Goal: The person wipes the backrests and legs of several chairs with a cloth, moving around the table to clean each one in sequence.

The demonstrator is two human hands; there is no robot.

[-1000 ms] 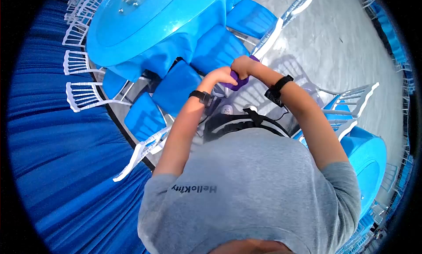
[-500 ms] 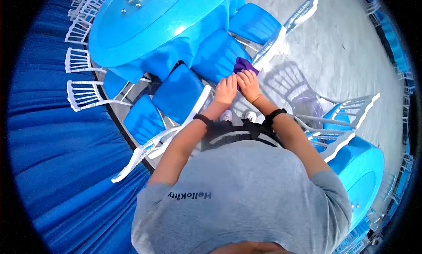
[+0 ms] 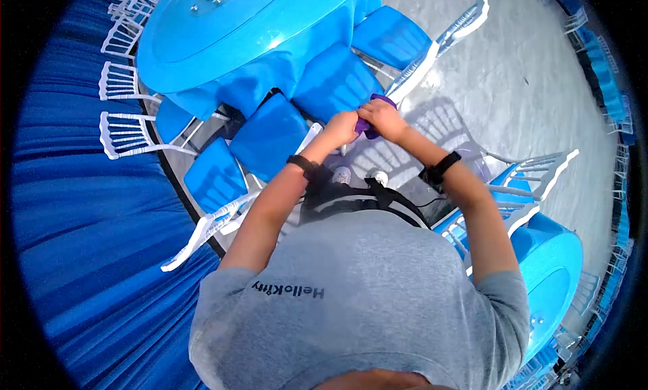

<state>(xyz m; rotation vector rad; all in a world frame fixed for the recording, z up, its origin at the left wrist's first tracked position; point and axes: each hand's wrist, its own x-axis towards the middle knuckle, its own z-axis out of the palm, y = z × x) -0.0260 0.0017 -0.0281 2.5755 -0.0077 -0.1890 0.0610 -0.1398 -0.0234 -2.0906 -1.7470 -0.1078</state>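
Left hand (image 3: pixel 343 128): fingers were curled tight on the near edge of the purple cloth (image 3: pixel 365 127), knuckles up.
Right hand (image 3: pixel 382 117): fingers were closed over the cloth's far side, touching the left hand's fingertips.
Purple cloth: it sat bunched between both sets of fingers, with a fold poking out just beyond the right fingers. The two-handed pinch probably kept it gathered and off the floor.
Chair cushion (image 3: pixel 334 79): blue, just beyond the fingers and below them.
Chair back (image 3: pixel 413 71): white rails, near the right fingers on their outer side.
Round table (image 3: pixel 223 39): blue-draped, well beyond the left fingers.
Wristbands (image 3: pixel 302 164): black, one behind each hand.
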